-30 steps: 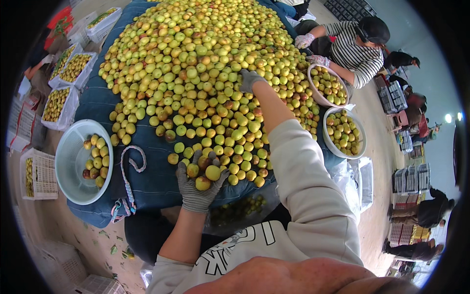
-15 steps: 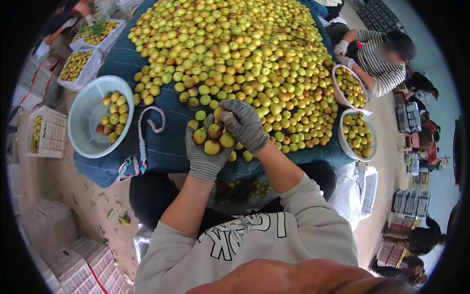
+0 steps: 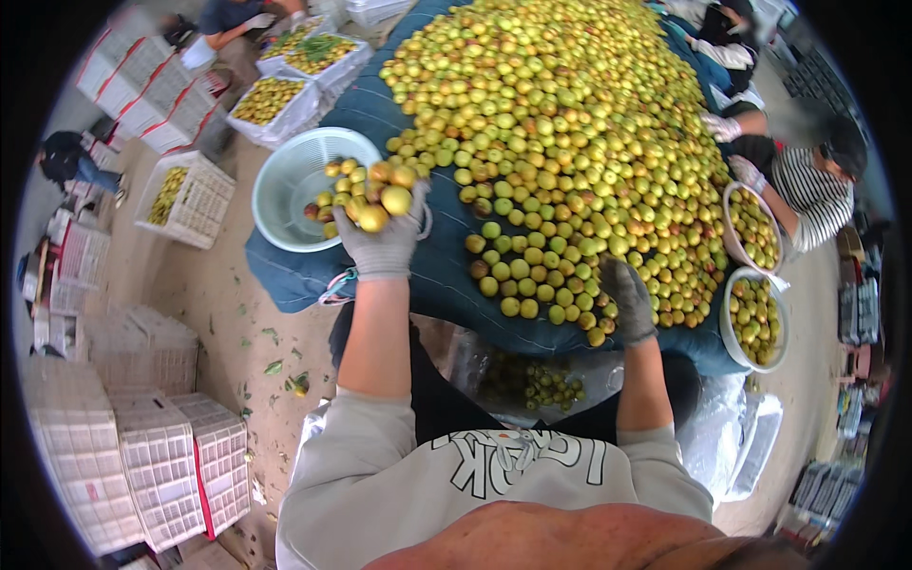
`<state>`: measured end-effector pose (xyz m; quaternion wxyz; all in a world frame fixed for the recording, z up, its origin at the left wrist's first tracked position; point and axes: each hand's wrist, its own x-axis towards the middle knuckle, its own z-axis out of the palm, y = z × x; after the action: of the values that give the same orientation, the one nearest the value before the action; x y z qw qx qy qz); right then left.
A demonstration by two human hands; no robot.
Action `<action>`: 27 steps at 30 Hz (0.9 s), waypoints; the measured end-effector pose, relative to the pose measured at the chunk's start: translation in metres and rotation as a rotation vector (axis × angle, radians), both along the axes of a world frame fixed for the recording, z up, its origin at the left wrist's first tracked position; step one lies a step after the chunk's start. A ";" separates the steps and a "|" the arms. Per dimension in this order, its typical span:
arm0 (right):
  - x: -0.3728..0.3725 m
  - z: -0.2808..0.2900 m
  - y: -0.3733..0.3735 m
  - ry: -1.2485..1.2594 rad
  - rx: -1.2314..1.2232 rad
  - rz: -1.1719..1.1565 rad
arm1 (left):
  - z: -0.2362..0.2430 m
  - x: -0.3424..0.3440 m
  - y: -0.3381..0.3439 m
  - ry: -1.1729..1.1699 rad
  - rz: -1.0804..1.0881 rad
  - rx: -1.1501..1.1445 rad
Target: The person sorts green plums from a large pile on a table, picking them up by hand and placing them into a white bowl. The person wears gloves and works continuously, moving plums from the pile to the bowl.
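Observation:
My left hand (image 3: 385, 236), in a grey knit glove, is cupped around several yellow-green jujubes (image 3: 396, 199) with reddish-brown patches. It is at the right rim of a pale blue plastic basket (image 3: 275, 204), in which more jujubes lie. My right hand (image 3: 631, 304), gloved the same way, rests at the near edge of a big heap of jujubes (image 3: 560, 133). Its fingers are stretched out against the fruit, and nothing shows in its grip. The heap spreads over a dark blue quilted cloth (image 3: 442, 275).
Filled pink (image 3: 730, 223) and white (image 3: 727, 328) baskets stand at the heap's right, near a person in a striped top (image 3: 807, 185). White crates (image 3: 157, 456) are stacked at lower left. Lined crates of jujubes (image 3: 271, 104) stand at upper left, where another person works.
My hands have parted. The left has carried its jujubes left to the pale blue basket; the right has moved away to the heap's near edge. The view has shifted left.

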<state>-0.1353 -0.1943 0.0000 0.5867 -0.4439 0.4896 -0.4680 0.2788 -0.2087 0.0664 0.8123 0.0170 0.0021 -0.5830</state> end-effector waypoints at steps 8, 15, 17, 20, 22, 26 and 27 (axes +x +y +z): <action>-0.041 -0.049 0.006 0.224 -0.053 -0.022 | -0.007 -0.003 -0.015 -0.165 0.141 0.290; 0.027 0.020 -0.083 1.191 -0.468 0.020 | -0.060 -0.090 -0.017 -0.889 -0.476 0.506; 0.034 0.015 -0.120 1.448 -0.438 -0.013 | -0.084 -0.092 -0.019 -0.868 -0.525 0.468; 0.038 -0.006 -0.161 1.544 -0.108 0.207 | -0.093 -0.093 -0.019 -1.022 -0.563 0.305; 0.057 -0.013 -0.152 1.670 -0.054 0.257 | -0.100 -0.098 -0.011 -1.168 -0.463 0.338; 0.044 -0.022 -0.130 1.725 -0.232 0.443 | -0.085 -0.110 -0.007 -1.279 -0.518 0.274; 0.038 -0.024 -0.118 1.682 -0.318 0.422 | -0.081 -0.110 -0.006 -1.400 -0.559 0.246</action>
<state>-0.0978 -0.3123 -0.0235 0.0374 -0.7990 0.5962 0.0693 0.1690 -0.2148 -0.0145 0.4386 0.4729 -0.4527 -0.6157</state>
